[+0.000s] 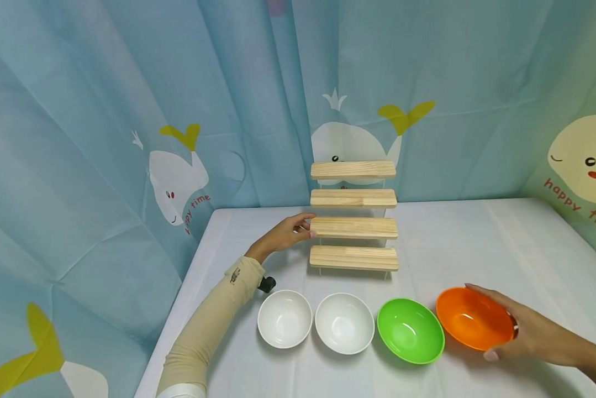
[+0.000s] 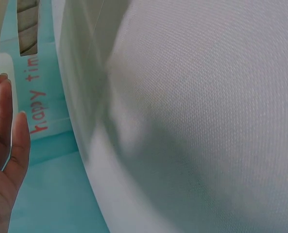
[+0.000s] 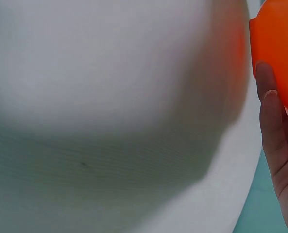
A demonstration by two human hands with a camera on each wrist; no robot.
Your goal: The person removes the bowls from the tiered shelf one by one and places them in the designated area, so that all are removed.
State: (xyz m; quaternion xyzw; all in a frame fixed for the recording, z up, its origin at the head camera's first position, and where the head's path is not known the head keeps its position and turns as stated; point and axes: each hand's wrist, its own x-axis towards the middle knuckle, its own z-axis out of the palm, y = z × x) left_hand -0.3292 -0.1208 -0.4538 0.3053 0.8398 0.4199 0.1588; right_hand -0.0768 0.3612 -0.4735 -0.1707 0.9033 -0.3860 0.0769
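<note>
A four-tier rack with light wooden boards [image 1: 353,227] stands toward the back of the table. My left hand [image 1: 286,232] holds the left end of its second-lowest board, index finger above and thumb below; in the left wrist view only part of that hand [image 2: 8,145] shows. At the right, my right hand [image 1: 518,326] grips an orange bowl [image 1: 469,318], fingers on its far side and thumb near the close rim. The right wrist view shows fingers against the orange bowl's [image 3: 282,53] outside, its base seemingly just off the cloth.
Left of the orange bowl, a green bowl [image 1: 410,331] and two white bowls, one in the middle [image 1: 344,324] and one at the left [image 1: 285,319], stand in a row before the rack. A white cloth covers the table [image 1: 447,237]. Blue whale-print curtains [image 1: 258,110] hang behind and beside it.
</note>
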